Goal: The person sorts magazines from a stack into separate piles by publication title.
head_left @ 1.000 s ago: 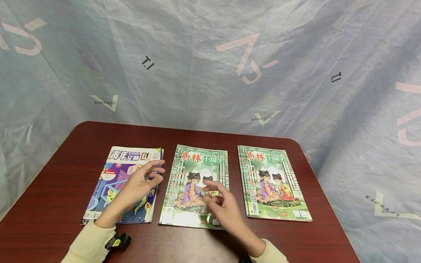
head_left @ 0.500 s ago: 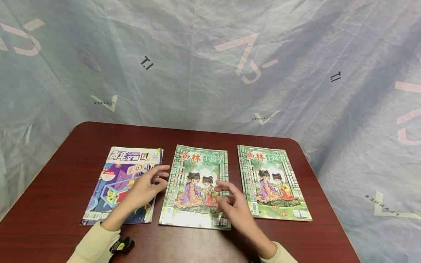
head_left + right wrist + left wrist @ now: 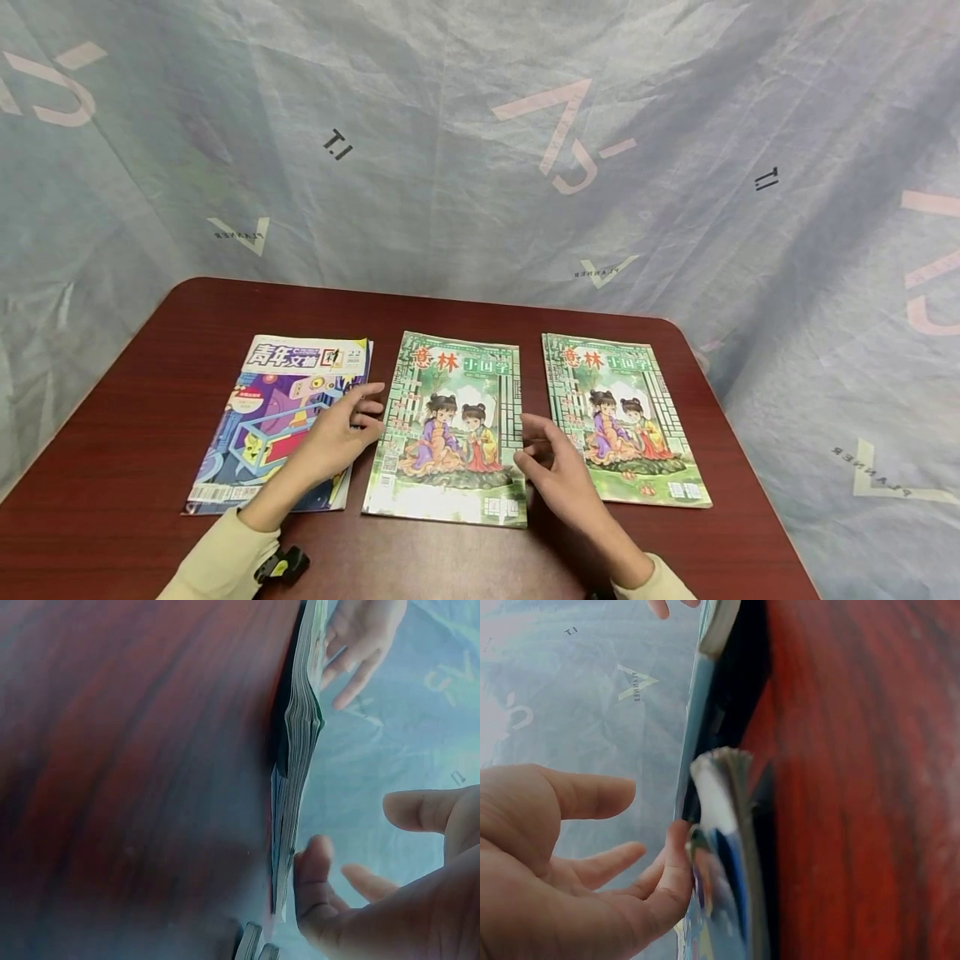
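Three piles of magazines lie in a row on the dark red table. The middle green magazine lies between my two hands. My left hand is over the right part of the purple magazine, its bent fingertips close to the middle magazine's left edge. At the middle magazine's right edge is my right hand, thumb and fingers apart. In the right wrist view, that right hand has a fingertip right by the page edges. Whether either hand touches the middle pile, I cannot tell. Neither grips anything.
A second green magazine pile lies to the right, with the same cover. The table has rounded far corners. Behind it hangs a grey printed cloth. A black strap device sits at my left wrist.
My right hand has moved right, from above the middle magazine to its right edge. My left hand has shifted slightly right and nearer to me, towards that magazine's left edge. The magazines have stayed put.
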The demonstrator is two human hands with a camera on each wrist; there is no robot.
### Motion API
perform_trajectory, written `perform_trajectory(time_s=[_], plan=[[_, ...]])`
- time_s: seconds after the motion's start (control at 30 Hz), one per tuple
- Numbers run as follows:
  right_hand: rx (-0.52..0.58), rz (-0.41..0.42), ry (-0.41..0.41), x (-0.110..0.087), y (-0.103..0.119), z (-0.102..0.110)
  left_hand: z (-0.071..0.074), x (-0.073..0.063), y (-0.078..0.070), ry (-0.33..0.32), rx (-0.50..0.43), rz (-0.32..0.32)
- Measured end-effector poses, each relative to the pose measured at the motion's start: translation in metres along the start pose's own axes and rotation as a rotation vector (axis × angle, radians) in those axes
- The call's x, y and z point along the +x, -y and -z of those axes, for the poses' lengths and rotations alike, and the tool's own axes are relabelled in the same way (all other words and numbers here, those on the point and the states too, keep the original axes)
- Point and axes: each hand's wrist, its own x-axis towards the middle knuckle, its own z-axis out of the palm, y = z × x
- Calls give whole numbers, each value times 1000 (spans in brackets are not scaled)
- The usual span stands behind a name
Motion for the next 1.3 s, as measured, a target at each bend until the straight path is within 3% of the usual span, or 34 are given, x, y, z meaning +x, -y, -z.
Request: perform_trajectory(time_s=[0.43,0.67,0.97,1.3], plan=[[-56,-8,34,0,-5,5,-5,-1,-10,23,-60,77],[-58,81,84,4,-23,6,-8,-3,-12,22,-75,72],[30,-85,51,1,-1,0,-18,-4,-15,-56,25,45],[84,-70,23,4,-5,2,-21,-7,-16,-75,24,66]])
